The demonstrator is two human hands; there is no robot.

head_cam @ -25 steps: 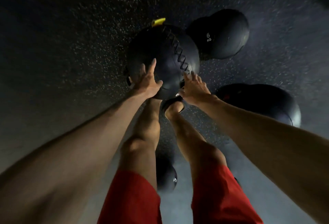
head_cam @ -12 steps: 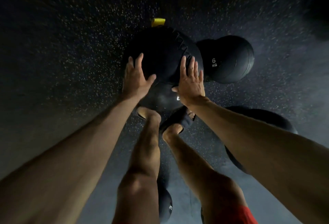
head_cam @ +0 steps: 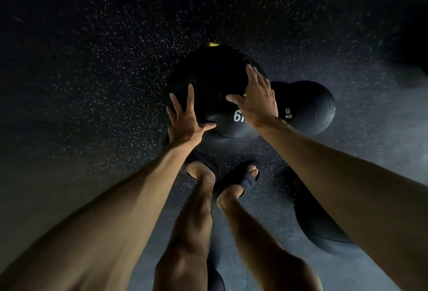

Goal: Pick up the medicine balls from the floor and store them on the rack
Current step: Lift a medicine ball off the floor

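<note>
A large black medicine ball (head_cam: pixel 208 75) with a yellow tag at its far edge is pressed between my two palms. My left hand (head_cam: pixel 187 119) lies on its near left side and my right hand (head_cam: pixel 259 98) on its right side, fingers spread. Just under it a second black ball (head_cam: pixel 231 128) with a white "6" rests on the floor. A black "6 KG" ball (head_cam: pixel 308 107) lies to the right, and another big black ball (head_cam: pixel 319 221) sits partly behind my right forearm. No rack is in view.
The floor (head_cam: pixel 104 82) is dark speckled rubber and dimly lit. My feet in black sandals (head_cam: pixel 238 182) stand just behind the balls. Part of another dark ball (head_cam: pixel 215 279) shows between my legs at the bottom edge.
My hands slid from the ball's near underside up onto its sides. The laced ball rose toward me, and the ball with the white "6" under it came into view.
</note>
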